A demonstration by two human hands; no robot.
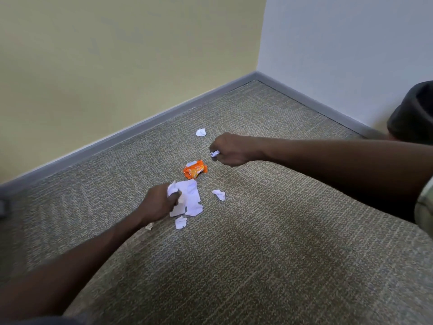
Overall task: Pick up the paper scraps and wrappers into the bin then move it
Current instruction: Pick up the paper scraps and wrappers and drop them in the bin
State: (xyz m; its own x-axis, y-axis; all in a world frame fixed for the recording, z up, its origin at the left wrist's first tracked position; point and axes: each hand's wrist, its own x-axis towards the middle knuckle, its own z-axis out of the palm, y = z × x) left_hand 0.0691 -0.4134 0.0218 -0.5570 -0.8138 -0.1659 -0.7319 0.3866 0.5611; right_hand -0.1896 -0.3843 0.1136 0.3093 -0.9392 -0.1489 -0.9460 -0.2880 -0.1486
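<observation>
Down on the carpet (257,231), near the corner where the yellow wall (105,55) met the white wall (351,43), the litter lay in a loose cluster. From my feed I saw the left hand (158,204) curled round a white scrap (171,189), its knuckles over the edge of the big torn sheet (191,198) that lay flat on the floor. The right hand (230,148) was closed too, pinching a small crumpled scrap (214,153) at its fingertips, above the carpet and just beyond the orange wrapper (195,170). That wrapper sat between the two hands, touching neither. Other white bits were spread about: one far scrap (200,132) towards the walls, one side scrap (219,194) to the right of the sheet, one near scrap (181,222) just below it, and a tiny pale bit (149,226) beside the left forearm. A dark rounded object (414,116) stood at the right edge by the white wall; I could not tell whether it was the bin. A grey skirting (140,123) ran along the foot of both walls.
</observation>
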